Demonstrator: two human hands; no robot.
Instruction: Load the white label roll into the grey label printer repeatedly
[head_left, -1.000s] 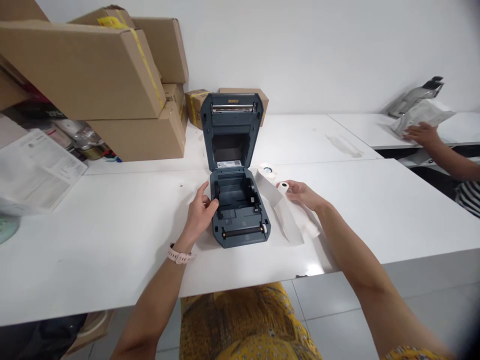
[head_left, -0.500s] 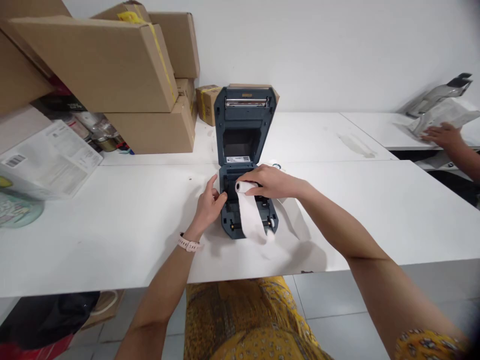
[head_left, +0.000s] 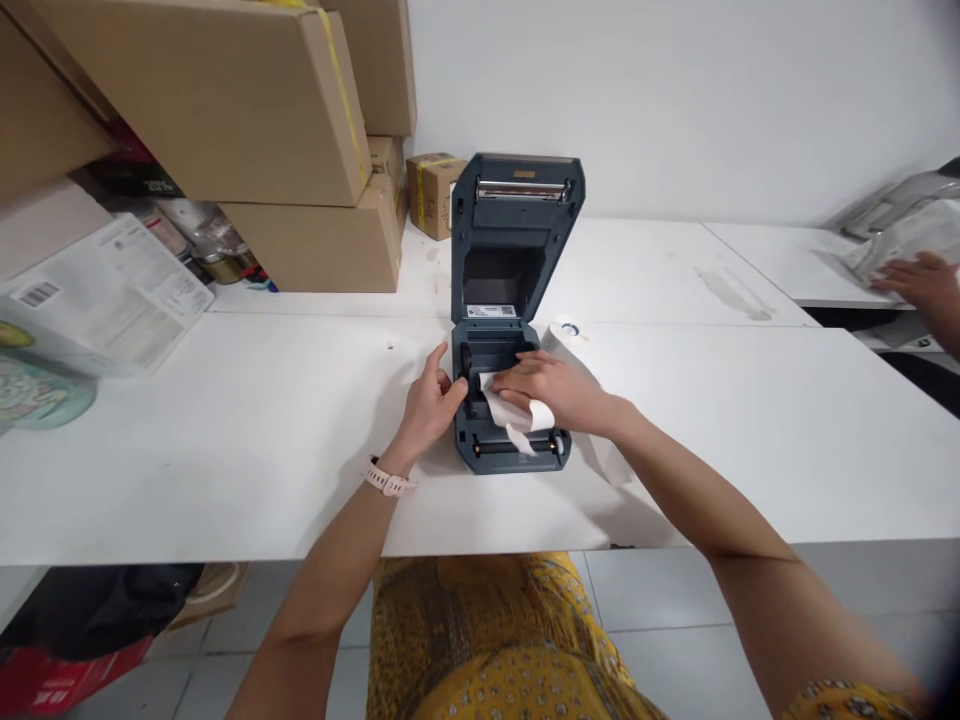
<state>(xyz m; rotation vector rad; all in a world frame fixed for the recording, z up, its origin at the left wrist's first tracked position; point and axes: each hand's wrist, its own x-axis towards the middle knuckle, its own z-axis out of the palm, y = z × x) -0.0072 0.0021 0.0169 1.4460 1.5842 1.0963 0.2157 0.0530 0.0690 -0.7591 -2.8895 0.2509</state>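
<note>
A dark grey label printer [head_left: 466,450] stands on the white table with its lid [head_left: 463,250] raised. My right hand [head_left: 551,390] is inside the printer's bay, closed over a small white paper roll [head_left: 487,382], which it mostly hides. A loose strip of paper [head_left: 517,436] curls from the roll toward the front roller. My left hand [head_left: 431,400] grips the printer's left side, thumb over the rim near the roll holder and index finger raised. To the right of the printer lies a longer white paper strip [head_left: 616,464], partly behind my right hand.
Cardboard boxes [head_left: 315,245] are stacked at the back left, with a white printed box [head_left: 112,300] and a greenish container [head_left: 49,395] nearer. A small taped carton [head_left: 431,195] stands behind the printer. At far right another person's hand [head_left: 919,278] rests on a clear plastic-wrapped item [head_left: 900,235].
My right hand has lowered the paper roll deeper into the bay, and its fingers now cover it. The paper strip has folded up shorter. My left hand keeps its place; the view has shifted slightly.
</note>
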